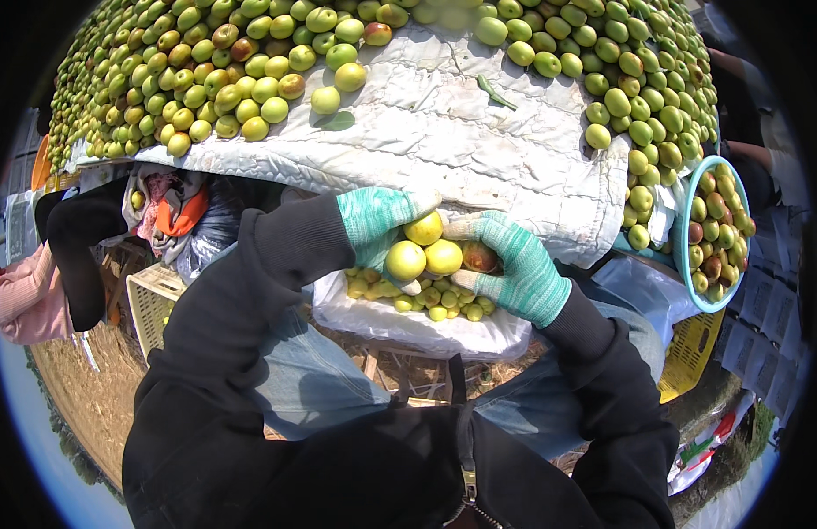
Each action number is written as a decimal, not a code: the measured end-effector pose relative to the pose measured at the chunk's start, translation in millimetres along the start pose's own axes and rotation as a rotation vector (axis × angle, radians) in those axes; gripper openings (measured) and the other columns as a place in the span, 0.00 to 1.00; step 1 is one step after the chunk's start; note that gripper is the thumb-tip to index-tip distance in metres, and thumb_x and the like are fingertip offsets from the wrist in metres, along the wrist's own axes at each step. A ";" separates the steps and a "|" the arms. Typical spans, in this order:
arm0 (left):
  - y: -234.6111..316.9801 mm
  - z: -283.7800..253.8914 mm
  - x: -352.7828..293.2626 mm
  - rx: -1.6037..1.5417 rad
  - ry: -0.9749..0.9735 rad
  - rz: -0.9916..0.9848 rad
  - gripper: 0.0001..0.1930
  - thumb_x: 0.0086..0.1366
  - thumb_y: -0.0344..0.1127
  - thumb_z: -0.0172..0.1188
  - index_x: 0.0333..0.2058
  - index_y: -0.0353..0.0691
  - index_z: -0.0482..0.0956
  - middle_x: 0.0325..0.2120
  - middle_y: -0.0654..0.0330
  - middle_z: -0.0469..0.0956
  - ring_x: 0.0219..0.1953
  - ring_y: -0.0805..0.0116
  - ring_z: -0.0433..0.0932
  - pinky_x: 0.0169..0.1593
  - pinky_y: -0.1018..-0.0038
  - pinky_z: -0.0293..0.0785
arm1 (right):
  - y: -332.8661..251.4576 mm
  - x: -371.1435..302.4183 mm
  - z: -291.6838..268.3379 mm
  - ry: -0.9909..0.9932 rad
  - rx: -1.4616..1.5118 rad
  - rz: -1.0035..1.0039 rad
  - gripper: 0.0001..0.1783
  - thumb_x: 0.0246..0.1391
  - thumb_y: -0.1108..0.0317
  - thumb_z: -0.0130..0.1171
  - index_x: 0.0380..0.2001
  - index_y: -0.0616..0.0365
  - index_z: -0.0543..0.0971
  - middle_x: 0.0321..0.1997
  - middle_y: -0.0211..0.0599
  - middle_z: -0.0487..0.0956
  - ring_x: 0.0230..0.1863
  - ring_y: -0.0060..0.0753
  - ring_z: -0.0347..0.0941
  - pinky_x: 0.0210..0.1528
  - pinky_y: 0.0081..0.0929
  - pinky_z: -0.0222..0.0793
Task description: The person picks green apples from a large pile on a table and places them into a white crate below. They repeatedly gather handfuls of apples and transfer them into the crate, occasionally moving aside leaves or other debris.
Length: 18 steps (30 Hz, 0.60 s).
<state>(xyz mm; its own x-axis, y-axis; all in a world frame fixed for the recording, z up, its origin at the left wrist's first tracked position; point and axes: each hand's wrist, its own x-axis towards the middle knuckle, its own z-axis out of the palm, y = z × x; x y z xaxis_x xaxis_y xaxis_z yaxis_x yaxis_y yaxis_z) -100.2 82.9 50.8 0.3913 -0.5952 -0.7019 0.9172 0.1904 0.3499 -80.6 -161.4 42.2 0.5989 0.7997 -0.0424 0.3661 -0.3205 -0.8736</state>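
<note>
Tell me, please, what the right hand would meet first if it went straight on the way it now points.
Pointing leftward, the right hand would first meet the reddish-brown fruit within its grip, then probably the neighbouring yellow fruit, though depth is unclear.

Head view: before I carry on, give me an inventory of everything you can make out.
Yellow fruits: three, yellow, between the hands
Reddish-brown fruit: one, reddish-brown, in the right hand
Heaped fruits: too many to count, mostly green, on the cloth
Quilted cloth: one, white, ahead
Leaves: two, green, on the cloth
Plastic-lined container: one, white liner, between the knees, holding small yellow-green fruits
Round basket: one, light-blue rim, right, full of fruit
Crates: two, yellow right, cream left
Co-worker's sleeve: one, pink, far left
Left hand: one, green-and-white glove, centre
Right hand: one, green-and-white glove, right of centre
Jeans: one pair, blue, below
</note>
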 end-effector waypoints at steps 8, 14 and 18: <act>2.4 -17.1 2.7 1.201 0.339 0.480 0.15 0.66 0.41 0.56 0.43 0.36 0.80 0.34 0.52 0.81 0.38 0.65 0.79 0.46 0.70 0.73 | -10.2 -9.1 11.9 -0.173 -0.204 0.048 0.22 0.51 0.59 0.63 0.47 0.57 0.74 0.37 0.44 0.76 0.35 0.46 0.77 0.34 0.32 0.74; 58.6 -70.0 20.5 1.531 1.434 0.765 0.27 0.58 0.41 0.61 0.57 0.45 0.68 0.56 0.44 0.62 0.55 0.42 0.67 0.57 0.57 0.66 | -8.9 -1.9 4.6 -0.216 -0.405 -0.143 0.17 0.48 0.53 0.61 0.28 0.56 0.78 0.38 0.38 0.75 0.46 0.45 0.70 0.50 0.41 0.63; 80.2 -97.6 42.6 1.369 1.335 0.799 0.32 0.55 0.51 0.63 0.57 0.48 0.67 0.60 0.44 0.56 0.55 0.42 0.68 0.57 0.58 0.68 | -6.8 1.8 1.3 -0.109 -0.275 -0.144 0.14 0.48 0.55 0.63 0.29 0.55 0.79 0.37 0.37 0.76 0.39 0.43 0.73 0.42 0.36 0.69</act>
<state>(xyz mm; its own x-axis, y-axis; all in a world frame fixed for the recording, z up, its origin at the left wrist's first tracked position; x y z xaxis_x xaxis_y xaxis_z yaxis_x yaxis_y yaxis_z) -2.7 148.9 -11.6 0.9667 0.2325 0.1068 0.1661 -0.8878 0.4293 -82.9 -157.2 47.4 0.4522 0.8919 0.0076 0.6293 -0.3130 -0.7113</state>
